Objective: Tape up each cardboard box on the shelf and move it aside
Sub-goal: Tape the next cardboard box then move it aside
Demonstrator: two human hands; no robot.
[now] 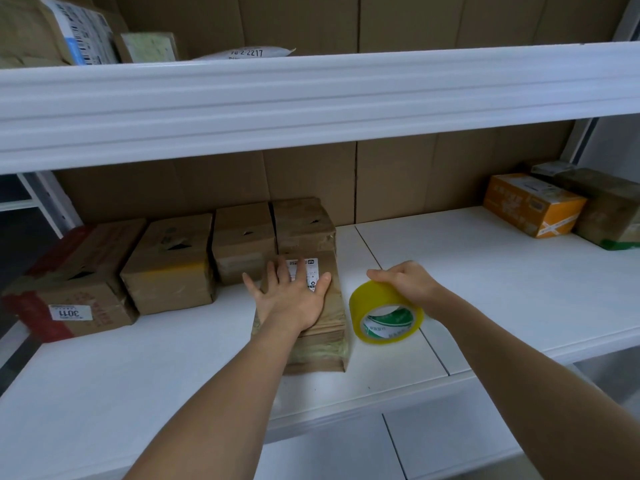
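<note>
A flat brown cardboard box point(327, 344) with a white label lies on the white shelf point(156, 358) in the middle. My left hand point(291, 296) presses flat on its top, fingers spread. Just to its right, my right hand point(405, 282) grips the upper rim of a yellow tape roll point(384, 311) standing on edge on the shelf. Behind the flat box stands a taller brown box point(304, 223). To its left sit another brown box point(244, 237), a box with yellow tape point(169, 268) and a red-printed box point(69, 282).
At the shelf's far right stand an orange box point(533, 204) and a dark brown box point(609, 209). The upper shelf rail point(311, 98) hangs low across the view, with parcels above it. Cardboard sheets line the back wall. Bare shelf lies between the tape and the orange box.
</note>
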